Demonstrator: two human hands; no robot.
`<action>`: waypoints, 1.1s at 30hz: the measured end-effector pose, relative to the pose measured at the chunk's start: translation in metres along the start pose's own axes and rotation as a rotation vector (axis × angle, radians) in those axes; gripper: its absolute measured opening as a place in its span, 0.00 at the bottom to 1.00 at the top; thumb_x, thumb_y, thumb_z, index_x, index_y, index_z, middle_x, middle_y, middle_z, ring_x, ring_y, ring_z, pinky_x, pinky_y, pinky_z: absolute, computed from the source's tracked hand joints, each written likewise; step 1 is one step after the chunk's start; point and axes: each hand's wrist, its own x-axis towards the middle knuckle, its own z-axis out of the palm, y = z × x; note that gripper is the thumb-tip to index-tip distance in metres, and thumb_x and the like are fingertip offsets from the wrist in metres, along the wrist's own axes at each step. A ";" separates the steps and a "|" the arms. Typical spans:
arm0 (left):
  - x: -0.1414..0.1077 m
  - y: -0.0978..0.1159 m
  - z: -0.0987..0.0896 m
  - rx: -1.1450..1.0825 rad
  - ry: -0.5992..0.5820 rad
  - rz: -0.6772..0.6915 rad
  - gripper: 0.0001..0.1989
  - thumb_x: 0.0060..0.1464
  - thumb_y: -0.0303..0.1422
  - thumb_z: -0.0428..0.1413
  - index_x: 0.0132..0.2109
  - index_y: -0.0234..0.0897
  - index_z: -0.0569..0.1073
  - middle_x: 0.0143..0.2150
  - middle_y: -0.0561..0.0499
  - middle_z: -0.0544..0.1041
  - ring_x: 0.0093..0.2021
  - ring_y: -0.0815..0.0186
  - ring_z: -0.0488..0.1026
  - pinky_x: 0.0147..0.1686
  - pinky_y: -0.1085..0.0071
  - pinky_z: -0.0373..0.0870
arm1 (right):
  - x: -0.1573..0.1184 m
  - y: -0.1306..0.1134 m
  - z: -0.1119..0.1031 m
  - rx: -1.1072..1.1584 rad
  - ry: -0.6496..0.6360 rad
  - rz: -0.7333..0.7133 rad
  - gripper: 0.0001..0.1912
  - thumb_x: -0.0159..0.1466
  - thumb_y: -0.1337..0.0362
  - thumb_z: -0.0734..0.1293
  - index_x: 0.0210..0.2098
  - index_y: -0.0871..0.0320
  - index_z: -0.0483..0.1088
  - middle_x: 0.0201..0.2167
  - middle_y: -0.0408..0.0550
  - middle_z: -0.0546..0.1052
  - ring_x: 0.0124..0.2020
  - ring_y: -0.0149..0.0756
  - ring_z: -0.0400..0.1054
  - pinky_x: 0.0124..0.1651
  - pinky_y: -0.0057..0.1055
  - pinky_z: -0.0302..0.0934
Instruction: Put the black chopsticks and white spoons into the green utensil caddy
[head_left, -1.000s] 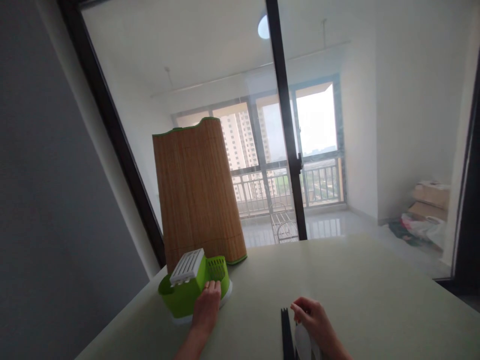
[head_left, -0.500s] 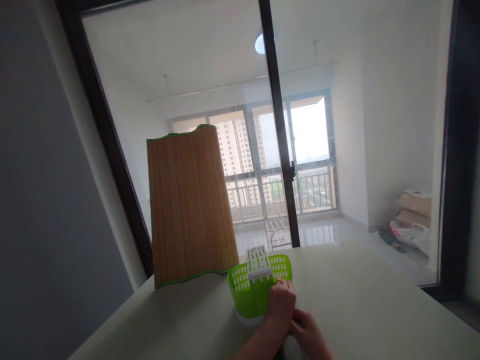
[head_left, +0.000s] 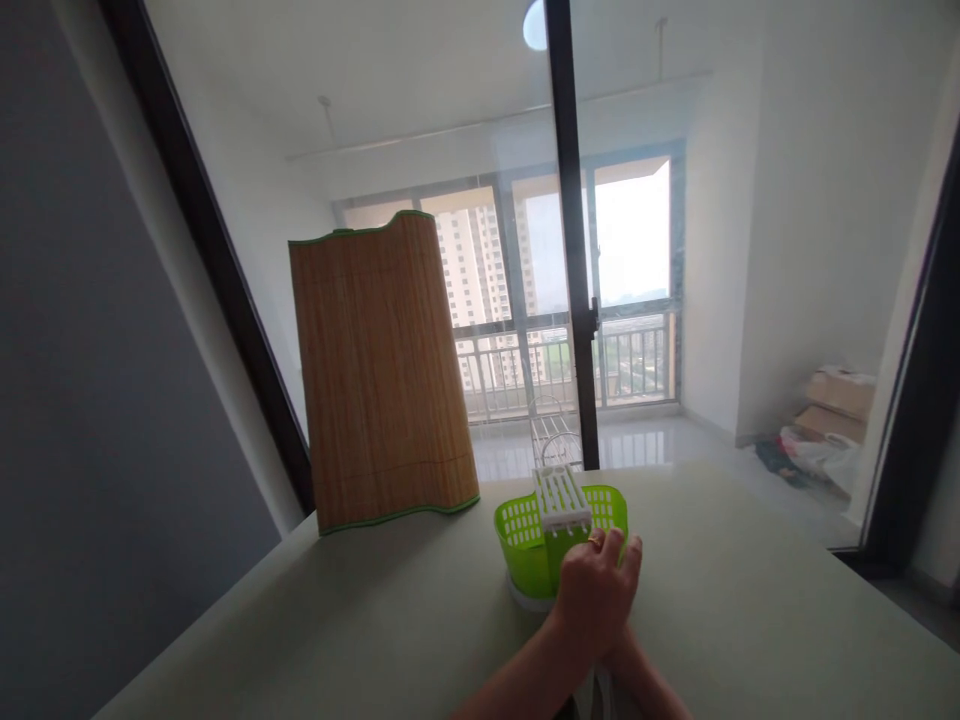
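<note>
A bright green plastic basket [head_left: 521, 560] with slotted sides stands on a white base, with a white slotted rack [head_left: 562, 497] across its top. My left hand [head_left: 598, 588], a ring on one finger, is at the basket's front right. Its fingers are bent and closed, but what lies inside them is hidden. Behind it, my right hand [head_left: 621, 645] is mostly covered; its wrist shows below and its fingers cannot be made out. Beneath my wrists, at the bottom edge, part of a white curved object [head_left: 604, 692] shows.
On the pale table [head_left: 750, 600], a rolled bamboo mat [head_left: 382, 375] with green edging stands upright left of the basket. Behind the table is a dark-framed glass door [head_left: 574, 240]. Beyond it are a wire rack [head_left: 555, 440] and cardboard boxes [head_left: 840, 400] with bags.
The view has shifted, so the basket appears farther right. My right hand has moved up behind my left hand, where it is largely hidden.
</note>
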 end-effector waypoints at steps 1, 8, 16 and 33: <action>-0.010 -0.011 -0.013 -0.060 0.023 -0.017 0.12 0.64 0.31 0.52 0.53 0.44 0.73 0.42 0.50 0.78 0.41 0.63 0.75 0.34 0.69 0.68 | -0.003 0.000 0.000 0.060 -0.060 0.042 0.10 0.62 0.55 0.68 0.29 0.52 0.75 0.26 0.52 0.76 0.35 0.48 0.72 0.37 0.40 0.68; -0.093 -0.074 -0.053 -0.266 -0.436 -0.562 0.12 0.62 0.34 0.50 0.35 0.40 0.77 0.34 0.49 0.81 0.35 0.62 0.78 0.32 0.69 0.64 | -0.016 0.000 -0.010 0.261 -0.239 0.198 0.16 0.61 0.55 0.62 0.23 0.56 0.73 0.21 0.49 0.78 0.26 0.42 0.72 0.32 0.36 0.64; -0.131 -0.047 -0.045 -0.418 -0.824 -0.571 0.12 0.55 0.40 0.55 0.39 0.41 0.81 0.38 0.44 0.83 0.42 0.52 0.79 0.40 0.62 0.69 | -0.014 -0.006 -0.019 0.246 -0.268 0.251 0.16 0.60 0.53 0.63 0.26 0.57 0.75 0.24 0.51 0.80 0.29 0.43 0.72 0.34 0.37 0.62; -0.133 -0.040 -0.041 -0.311 -0.685 -0.687 0.10 0.59 0.33 0.51 0.41 0.40 0.78 0.39 0.44 0.83 0.42 0.53 0.80 0.40 0.62 0.70 | -0.018 -0.016 -0.018 0.228 -0.337 0.159 0.20 0.65 0.51 0.62 0.29 0.57 0.77 0.29 0.52 0.81 0.33 0.44 0.74 0.39 0.39 0.64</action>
